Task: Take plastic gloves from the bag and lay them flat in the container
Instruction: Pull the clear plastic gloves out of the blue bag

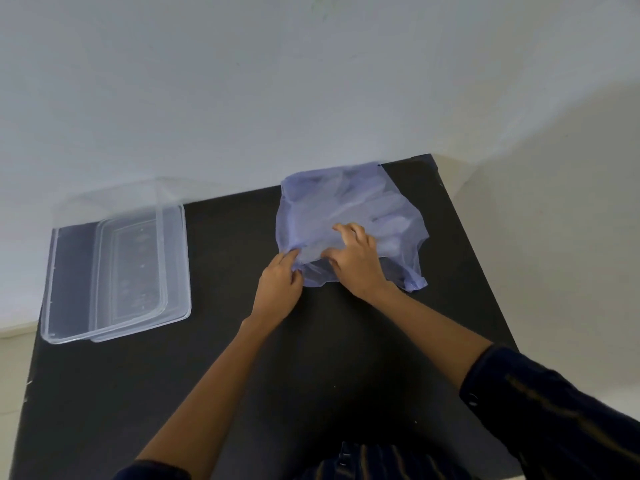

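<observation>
No writing can be read on anything here. A matte black rectangular tabletop [242, 358] stands against a plain pale wall [242, 81]. The translucent bluish plastic bag [349, 209] lies at the table's far right; pale gloves inside show only as blurred shapes. The left hand [278, 284] pinches the bag's near edge, and the right hand [353, 259] grips the film beside it. The clear rectangular plastic container [114, 271] sits well apart, far left, its far rim hard to trace.
</observation>
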